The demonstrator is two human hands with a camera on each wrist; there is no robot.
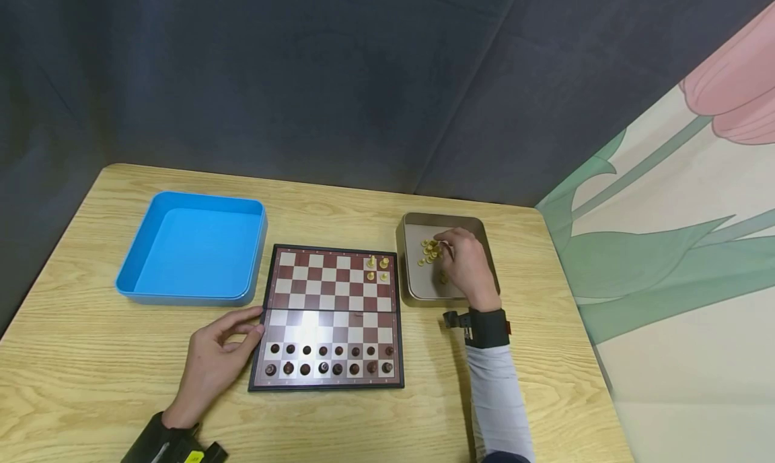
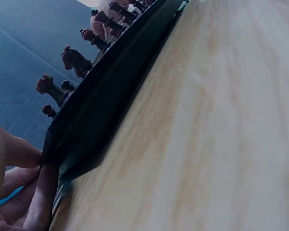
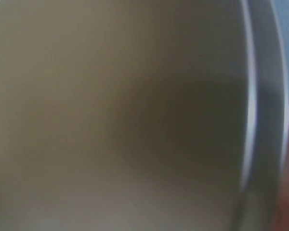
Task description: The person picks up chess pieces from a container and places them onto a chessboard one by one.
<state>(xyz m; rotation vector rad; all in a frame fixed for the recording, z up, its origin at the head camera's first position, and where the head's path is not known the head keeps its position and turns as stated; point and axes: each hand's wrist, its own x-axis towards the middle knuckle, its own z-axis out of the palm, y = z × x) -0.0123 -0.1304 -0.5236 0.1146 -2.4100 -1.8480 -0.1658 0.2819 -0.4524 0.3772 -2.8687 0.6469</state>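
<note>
A folding chessboard [image 1: 327, 295] lies on the table. My left hand [image 1: 214, 359] is at its left edge, thumb and fingers holding the dark rim, as the left wrist view shows at the board's corner. Dark chess pieces [image 1: 323, 367] stand in two rows on the near side. Several gold pieces [image 1: 384, 263] stand at the far right corner. My right hand [image 1: 469, 264] reaches down into the metal tin [image 1: 418, 296], fingertips at a heap of gold chess pieces [image 1: 430, 250]. I cannot tell whether those fingers pinch one. The right wrist view shows mostly the tin's blurred wall [image 3: 265, 96].
To the left of the board stands a blue tray [image 1: 190, 247] with raised sides. The wooden table [image 1: 315, 426] ends at a dark curtain [image 1: 272, 86] behind. On the right hangs a flower-patterned cloth [image 1: 666, 261].
</note>
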